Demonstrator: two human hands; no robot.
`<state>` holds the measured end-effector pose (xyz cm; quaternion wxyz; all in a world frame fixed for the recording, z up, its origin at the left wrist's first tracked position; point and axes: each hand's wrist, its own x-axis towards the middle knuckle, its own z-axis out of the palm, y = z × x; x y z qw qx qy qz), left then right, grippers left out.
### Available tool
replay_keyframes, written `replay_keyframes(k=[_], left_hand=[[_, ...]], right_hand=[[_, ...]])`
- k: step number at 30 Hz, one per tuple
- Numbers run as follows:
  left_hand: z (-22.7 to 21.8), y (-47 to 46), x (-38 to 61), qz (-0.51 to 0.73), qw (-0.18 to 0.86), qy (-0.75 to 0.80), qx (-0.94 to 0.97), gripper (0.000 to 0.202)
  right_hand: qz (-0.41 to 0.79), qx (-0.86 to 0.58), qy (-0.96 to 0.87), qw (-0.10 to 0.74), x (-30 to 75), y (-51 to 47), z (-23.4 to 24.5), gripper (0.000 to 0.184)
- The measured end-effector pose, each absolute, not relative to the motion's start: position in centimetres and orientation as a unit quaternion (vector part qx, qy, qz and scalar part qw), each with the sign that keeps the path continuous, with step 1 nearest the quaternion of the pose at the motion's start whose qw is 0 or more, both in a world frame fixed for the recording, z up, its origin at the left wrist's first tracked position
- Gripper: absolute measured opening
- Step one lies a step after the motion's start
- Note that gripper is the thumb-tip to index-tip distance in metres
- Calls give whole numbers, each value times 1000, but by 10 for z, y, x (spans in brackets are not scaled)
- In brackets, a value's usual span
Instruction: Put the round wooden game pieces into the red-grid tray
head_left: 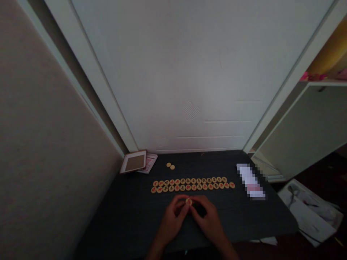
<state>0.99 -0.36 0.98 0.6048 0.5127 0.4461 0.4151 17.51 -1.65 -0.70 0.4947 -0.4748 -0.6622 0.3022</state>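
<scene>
Between the fingertips of my left hand [173, 215] and my right hand [206, 214] is a round xiangqi piece [189, 202] with a red character facing up. Both hands pinch it from either side, low over the dark table. Just beyond them, many xiangqi pieces lie in two rows, a back row [188, 181] and a front row [194, 187]. Their characters are red on some and black on others. Farther back, two pale discs [170, 166] lie side by side with no marks that I can see.
At the table's back left lie a framed board [135, 162] and a printed box or booklet [150, 163] under it. A blurred-out white item [250, 181] lies on the right. The dark table [121, 213] meets a white door [173, 72]. A white bin [311, 213] stands lower right.
</scene>
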Motion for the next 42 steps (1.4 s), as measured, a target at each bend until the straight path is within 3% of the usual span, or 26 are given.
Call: replay_keyframes(k=[13,35,42], left_hand=[[14,-5,10,415,608,446,510,38],[8,-9,14,410,562,442,566,26],[9,-7,12,426,577,435,544,28]], right_hand=[[296,-481,-662,493,174,-16,-7,24],[317,-512,-624,498,175,-15,-7,15],[306,-473,-661,495,175,-15,-11,25]])
